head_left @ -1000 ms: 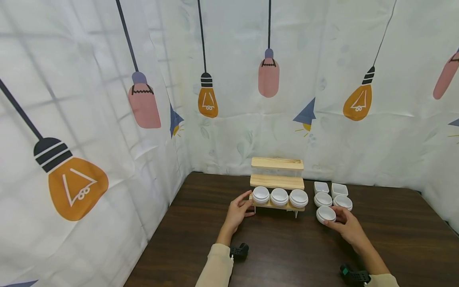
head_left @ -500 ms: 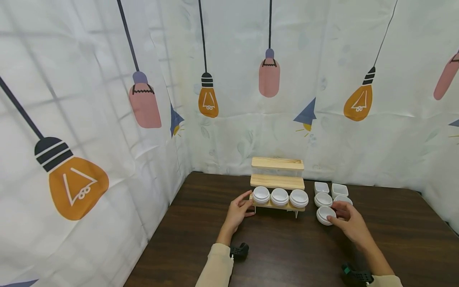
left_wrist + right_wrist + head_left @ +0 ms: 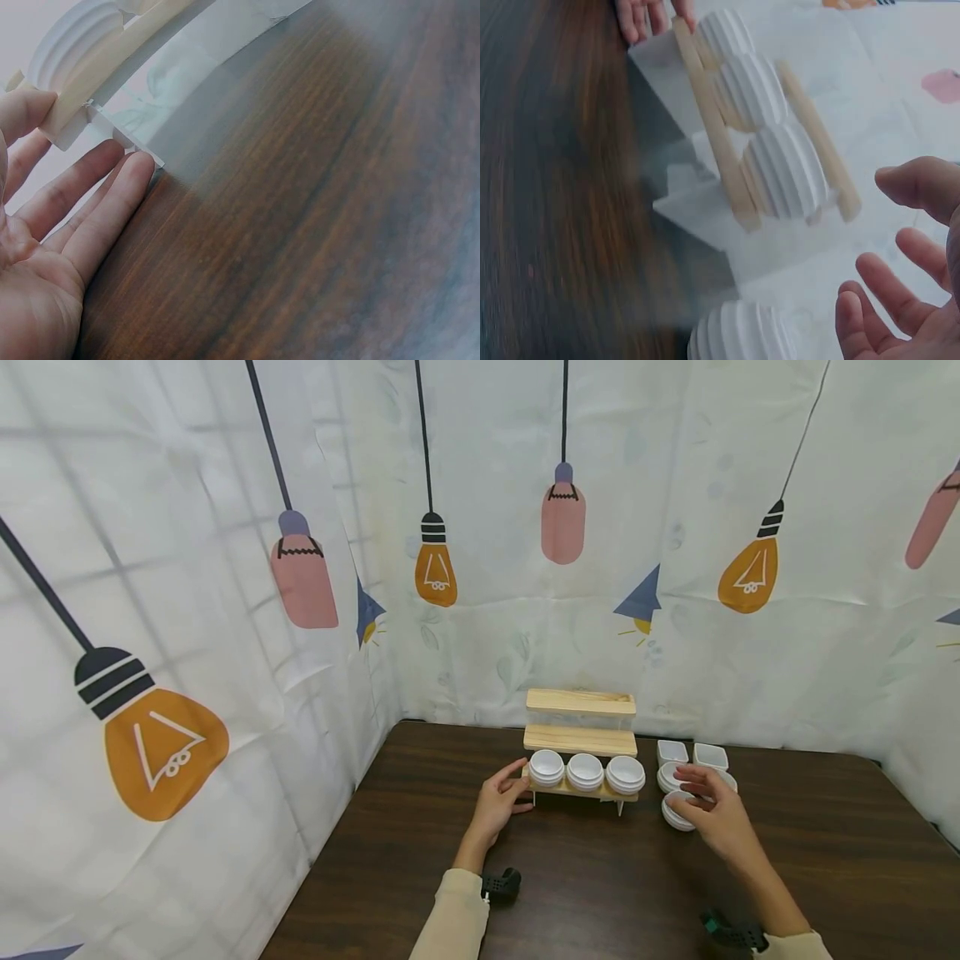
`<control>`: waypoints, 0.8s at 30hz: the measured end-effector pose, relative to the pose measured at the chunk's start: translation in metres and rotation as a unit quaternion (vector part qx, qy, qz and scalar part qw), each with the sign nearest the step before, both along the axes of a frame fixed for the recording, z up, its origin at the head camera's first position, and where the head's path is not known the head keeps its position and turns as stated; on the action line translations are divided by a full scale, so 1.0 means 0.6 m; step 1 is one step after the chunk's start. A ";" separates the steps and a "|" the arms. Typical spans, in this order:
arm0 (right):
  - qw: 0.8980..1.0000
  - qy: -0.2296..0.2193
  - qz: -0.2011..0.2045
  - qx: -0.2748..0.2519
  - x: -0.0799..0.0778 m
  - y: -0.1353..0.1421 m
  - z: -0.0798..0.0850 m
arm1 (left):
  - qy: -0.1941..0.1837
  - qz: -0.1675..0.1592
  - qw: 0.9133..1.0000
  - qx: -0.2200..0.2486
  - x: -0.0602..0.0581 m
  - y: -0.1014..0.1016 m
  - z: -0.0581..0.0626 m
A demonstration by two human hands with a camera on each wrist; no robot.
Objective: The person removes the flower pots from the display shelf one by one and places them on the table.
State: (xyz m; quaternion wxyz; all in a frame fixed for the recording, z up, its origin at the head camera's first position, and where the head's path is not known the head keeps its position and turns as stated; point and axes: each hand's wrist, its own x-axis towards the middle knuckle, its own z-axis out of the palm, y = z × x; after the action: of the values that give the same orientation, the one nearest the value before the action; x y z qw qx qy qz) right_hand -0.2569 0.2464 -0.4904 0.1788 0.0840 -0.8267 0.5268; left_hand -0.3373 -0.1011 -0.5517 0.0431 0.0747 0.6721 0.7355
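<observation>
In the head view a three-tier pale wooden display stand (image 3: 580, 739) on clear legs stands at the back. Three white ribbed round bowls (image 3: 584, 771) sit in a row on its lowest tier. My left hand (image 3: 492, 806) holds the left end of that tier, fingertips at the plank (image 3: 75, 112) and beside the clear leg. My right hand (image 3: 720, 818) hovers over the loose bowls, thumb and fingers spread with nothing between them. Just under the thumb is the front round bowl (image 3: 677, 821), partly hidden. The right wrist view shows this bowl (image 3: 741, 334) apart from the fingers.
Behind the right hand stand two white square bowls (image 3: 709, 756) and two more round ones, partly covered by the hand. The dark wooden table (image 3: 600, 885) meets a white curtain (image 3: 480, 652) printed with lamps at its back and left edges.
My right hand has let go of the front round bowl, lifted and moved slightly left and back above it. The left hand and the stand have stayed in place.
</observation>
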 end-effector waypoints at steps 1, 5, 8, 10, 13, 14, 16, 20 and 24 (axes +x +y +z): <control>1.000 0.000 0.003 -0.003 -0.001 -0.006 0.002 | 0.000 0.000 1.000 -0.001 0.000 0.000 0.000; 1.000 -0.011 0.006 -0.009 -0.007 -0.025 0.007 | 0.002 -0.001 1.000 -0.001 -0.001 -0.001 -0.001; 1.000 -0.024 0.003 -0.010 -0.014 -0.038 0.009 | 0.001 -0.001 1.000 0.001 -0.001 -0.001 -0.001; 0.999 -0.031 -0.001 -0.011 -0.020 -0.046 0.010 | 0.001 -0.001 1.000 0.000 -0.001 -0.001 -0.002; 0.999 -0.044 -0.008 -0.010 -0.029 -0.055 0.009 | -0.001 -0.002 1.000 -0.001 0.000 0.000 -0.002; 0.999 -0.048 -0.010 -0.009 -0.032 -0.058 0.008 | -0.001 -0.002 1.000 -0.001 0.000 0.000 -0.002; 0.998 -0.055 -0.013 -0.012 -0.038 -0.063 0.005 | -0.001 -0.002 1.000 -0.002 -0.001 0.001 -0.003; 0.997 -0.067 -0.016 -0.018 -0.049 -0.073 -0.001 | -0.001 -0.001 1.000 -0.002 -0.001 0.001 -0.003; 0.996 -0.080 -0.012 -0.030 -0.057 -0.081 -0.007 | -0.001 0.002 1.000 -0.002 -0.001 0.000 -0.002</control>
State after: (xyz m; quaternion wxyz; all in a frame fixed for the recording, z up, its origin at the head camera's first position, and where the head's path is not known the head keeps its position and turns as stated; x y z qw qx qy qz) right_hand -0.2908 0.1975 -0.4948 0.1209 0.0260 -0.8233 0.5539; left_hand -0.3381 -0.1013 -0.5531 0.0427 0.0726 0.6738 0.7341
